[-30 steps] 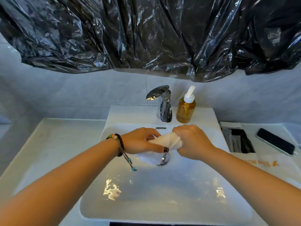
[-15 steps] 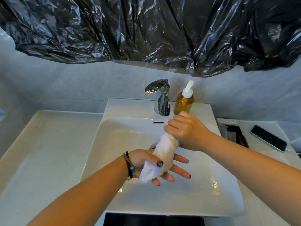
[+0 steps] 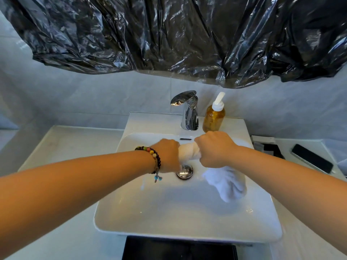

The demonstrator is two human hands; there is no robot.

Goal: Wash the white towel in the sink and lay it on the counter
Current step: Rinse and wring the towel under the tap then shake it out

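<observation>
fingers: our left hand (image 3: 166, 155) and right hand (image 3: 216, 149) curl tight round the white towel (image 3: 188, 152) | place: twisted between fists over the sink (image 3: 187, 218), tail hanging right | handling: soft, wet, probably heavy; grip the roll's ends

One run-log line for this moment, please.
phase: wringing | left hand: grips white cloth towel | right hand: grips towel | place: over white ceramic sink

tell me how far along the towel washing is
Done: the white towel looks wet. In hand: the left hand and right hand grip it twisted over the sink, apparently wringing, one end hanging. Left: laying it on the counter.
</observation>
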